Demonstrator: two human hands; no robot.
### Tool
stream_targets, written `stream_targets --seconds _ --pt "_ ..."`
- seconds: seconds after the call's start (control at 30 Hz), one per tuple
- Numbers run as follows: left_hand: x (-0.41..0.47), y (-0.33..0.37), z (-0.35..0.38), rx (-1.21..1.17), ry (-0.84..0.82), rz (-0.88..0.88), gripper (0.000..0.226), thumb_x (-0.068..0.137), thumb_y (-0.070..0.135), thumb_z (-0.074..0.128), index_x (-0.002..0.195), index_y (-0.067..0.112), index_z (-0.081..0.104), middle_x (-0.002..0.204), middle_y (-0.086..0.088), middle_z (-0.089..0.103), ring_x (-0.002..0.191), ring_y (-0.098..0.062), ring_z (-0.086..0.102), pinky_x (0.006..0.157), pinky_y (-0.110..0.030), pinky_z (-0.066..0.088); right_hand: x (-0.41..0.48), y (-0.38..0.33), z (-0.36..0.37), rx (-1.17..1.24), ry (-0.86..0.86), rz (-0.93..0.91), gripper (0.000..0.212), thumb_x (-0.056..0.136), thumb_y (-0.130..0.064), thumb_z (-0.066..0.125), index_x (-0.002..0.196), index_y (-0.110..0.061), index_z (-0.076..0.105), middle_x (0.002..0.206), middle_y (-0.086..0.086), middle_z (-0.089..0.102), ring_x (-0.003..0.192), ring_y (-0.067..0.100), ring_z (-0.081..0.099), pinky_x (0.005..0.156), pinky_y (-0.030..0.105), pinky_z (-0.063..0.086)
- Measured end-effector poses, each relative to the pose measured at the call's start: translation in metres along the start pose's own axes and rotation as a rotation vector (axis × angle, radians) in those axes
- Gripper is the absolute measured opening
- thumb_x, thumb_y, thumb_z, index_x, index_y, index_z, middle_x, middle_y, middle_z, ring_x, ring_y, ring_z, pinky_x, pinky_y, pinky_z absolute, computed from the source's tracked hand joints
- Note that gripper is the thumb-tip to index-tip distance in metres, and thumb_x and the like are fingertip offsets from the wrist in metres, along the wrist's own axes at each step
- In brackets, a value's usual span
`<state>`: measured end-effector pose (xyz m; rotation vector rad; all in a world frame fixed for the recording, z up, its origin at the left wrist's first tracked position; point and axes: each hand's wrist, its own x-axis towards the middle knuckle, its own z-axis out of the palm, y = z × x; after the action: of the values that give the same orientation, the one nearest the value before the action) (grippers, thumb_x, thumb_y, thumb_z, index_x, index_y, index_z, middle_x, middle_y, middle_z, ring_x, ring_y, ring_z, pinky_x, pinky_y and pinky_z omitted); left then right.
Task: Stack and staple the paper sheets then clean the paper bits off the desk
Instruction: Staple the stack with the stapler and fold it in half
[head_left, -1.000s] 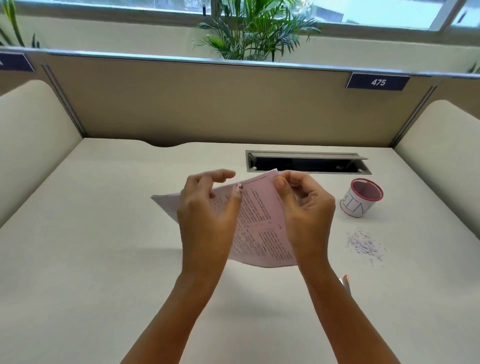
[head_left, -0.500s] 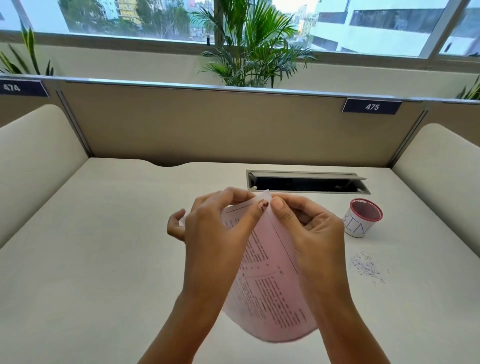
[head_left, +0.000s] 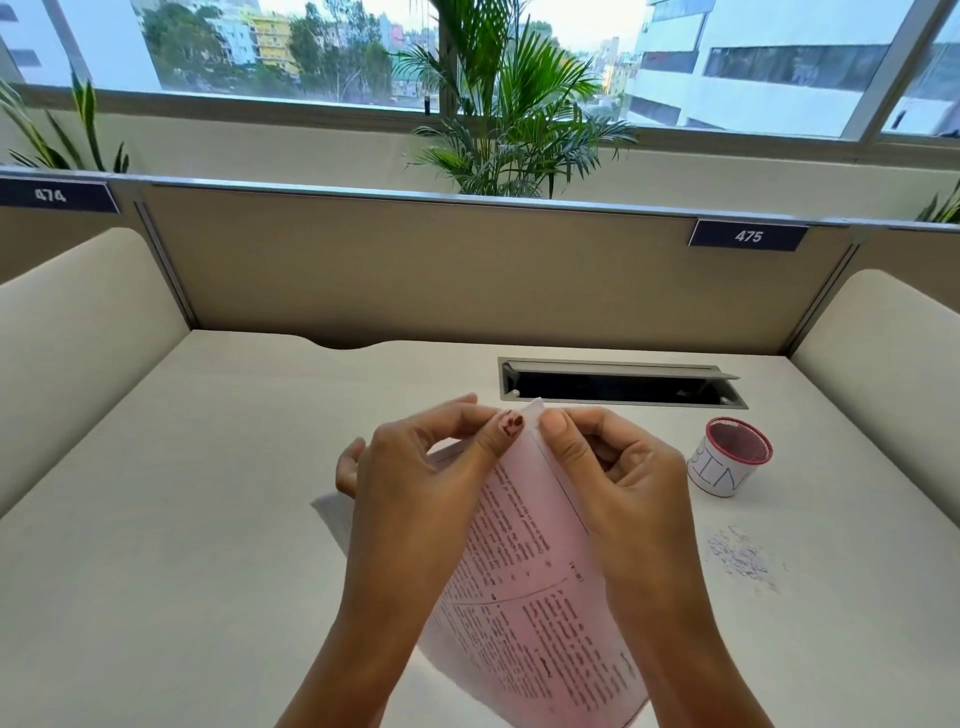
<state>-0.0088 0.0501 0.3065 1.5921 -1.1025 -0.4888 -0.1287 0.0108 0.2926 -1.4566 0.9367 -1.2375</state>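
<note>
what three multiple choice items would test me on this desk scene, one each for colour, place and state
1. The front sheet of the held paper sheets looks: A) blue B) pink C) yellow
2. The paper bits lie: A) on the desk, nearer the person than the BIN cup B) inside that cup C) on the sheets
3. The left hand and right hand: A) lie flat on the desk B) both pinch the sheets' top corner C) hold nothing

Answers: 1 B, the printed sheet is pink; 2 A, the scatter sits in front of the cup; 3 B, both thumbs press at the raised corner.
</note>
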Motion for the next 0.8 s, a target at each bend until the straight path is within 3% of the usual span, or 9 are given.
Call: stream_targets --seconds 0.1,0.23,0.4,0.47,0.5,0.53,0.6,0.7,0.8 --pt "0.000 0.002 -0.002 -0.012 -0.054 0.004 0.017 0.070 0.059 0.056 0.078 0.074 0.056 0.071 0.053 0.053 0.106 -0.017 0.059 0.097 -0.050 0.045 0.000 -0.003 -0.002 0.050 -0.017 0.032 0.016 0.086 -0.029 0.061 0.091 -0.020 0.073 0.080 -0.001 0.075 0.069 0.017 0.072 0.057 0.023 0.057" --pt "-0.002 0.004 -0.006 -0.008 -0.098 0.045 0.022 0.064 0.061 0.062 0.078 0.075 0.053 0.074 0.050 0.056 0.089 0.002 0.060 0.105 -0.051 0.038 0.000 -0.005 -0.003 0.027 -0.008 0.004 0.015 0.085 -0.029 0.062 0.089 -0.020 0.074 0.080 0.000 0.075 0.071 0.017 0.072 0.059 0.026 0.058" --pt "-0.002 -0.005 -0.001 -0.052 -0.048 0.075 0.026 0.059 0.073 0.061 0.084 0.065 0.062 0.079 0.040 0.064 0.095 -0.010 0.063 0.098 -0.055 0.044 -0.002 -0.005 -0.001 -0.062 0.019 -0.083 0.017 0.082 -0.037 0.061 0.087 -0.026 0.073 0.079 -0.005 0.074 0.077 0.016 0.072 0.066 0.028 0.059" --pt "-0.002 -0.007 -0.001 -0.076 -0.037 0.071 0.020 0.062 0.070 0.069 0.079 0.061 0.067 0.077 0.040 0.064 0.094 -0.007 0.064 0.093 -0.045 0.048 -0.003 -0.005 -0.001 -0.103 0.029 -0.110 0.019 0.082 -0.039 0.060 0.088 -0.027 0.072 0.080 -0.007 0.074 0.079 0.015 0.071 0.068 0.029 0.059" --pt "-0.001 -0.008 -0.002 -0.096 -0.030 0.062 0.018 0.062 0.066 0.072 0.077 0.057 0.070 0.078 0.039 0.064 0.094 -0.004 0.064 0.087 -0.033 0.050 -0.002 -0.004 -0.001 -0.124 0.033 -0.121 0.019 0.082 -0.040 0.059 0.088 -0.027 0.072 0.080 -0.009 0.074 0.079 0.014 0.071 0.069 0.029 0.059" --pt "0.000 -0.010 -0.003 -0.119 -0.030 0.051 0.018 0.060 0.061 0.071 0.075 0.052 0.072 0.084 0.038 0.064 0.093 0.001 0.065 0.078 -0.019 0.050 -0.003 -0.004 -0.002 -0.142 0.037 -0.129 0.019 0.083 -0.040 0.058 0.088 -0.028 0.072 0.080 -0.010 0.074 0.079 0.014 0.071 0.068 0.029 0.059" --pt "0.002 -0.009 -0.005 -0.158 -0.053 0.018 0.018 0.057 0.056 0.068 0.072 0.049 0.073 0.088 0.036 0.064 0.090 0.013 0.061 0.060 -0.005 0.046 -0.002 -0.004 -0.003 -0.158 0.041 -0.133 0.019 0.083 -0.042 0.057 0.089 -0.031 0.071 0.080 -0.012 0.073 0.079 0.013 0.071 0.068 0.028 0.060" --pt "0.002 -0.006 -0.007 -0.184 -0.101 0.006 0.016 0.057 0.053 0.066 0.070 0.044 0.072 0.071 0.041 0.063 0.082 0.019 0.060 0.057 0.001 0.042 -0.002 -0.005 -0.004 -0.161 0.046 -0.133 0.021 0.082 -0.043 0.057 0.090 -0.031 0.072 0.080 -0.012 0.074 0.079 0.014 0.071 0.067 0.029 0.060" --pt "0.000 -0.005 -0.006 -0.163 -0.095 0.039 0.018 0.058 0.057 0.063 0.070 0.045 0.069 0.067 0.043 0.060 0.080 0.019 0.060 0.056 0.001 0.042 -0.002 -0.005 -0.002 -0.160 0.034 -0.136 0.021 0.084 -0.042 0.056 0.091 -0.029 0.071 0.081 -0.010 0.073 0.080 0.016 0.071 0.068 0.033 0.060"
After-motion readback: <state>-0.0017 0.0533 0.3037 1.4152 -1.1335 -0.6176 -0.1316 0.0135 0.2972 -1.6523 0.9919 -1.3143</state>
